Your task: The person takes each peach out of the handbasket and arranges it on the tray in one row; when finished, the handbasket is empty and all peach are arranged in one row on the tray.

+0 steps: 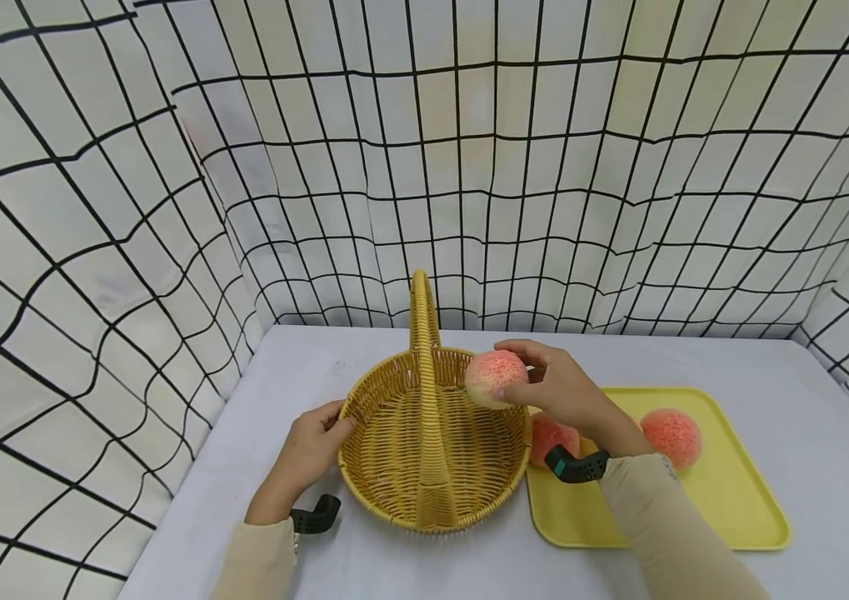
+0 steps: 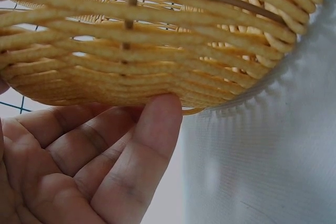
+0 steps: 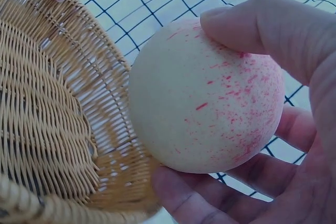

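Note:
A round wicker basket [image 1: 375, 479] with a tall arched handle stands on the table in the head view. My left hand [image 1: 307, 454] grips its left rim, thumb and fingertips against the weave in the left wrist view. Between the thumb and fingers of my right hand [image 1: 566, 387] is a peach [image 1: 495, 379], cream on one side and speckled pink on the other. It is held above the basket's right rim, and the right wrist view shows the peach [image 3: 194, 103] large beside the woven wall. Only bare weave shows inside the basket.
A yellow tray [image 1: 739, 521] lies right of the basket. On it sit a pink peach [image 1: 671, 437] and another peach [image 1: 553, 437], with something orange partly hidden behind my right wrist. Black netting [image 1: 495, 196] over white cloth encloses the table's back and sides.

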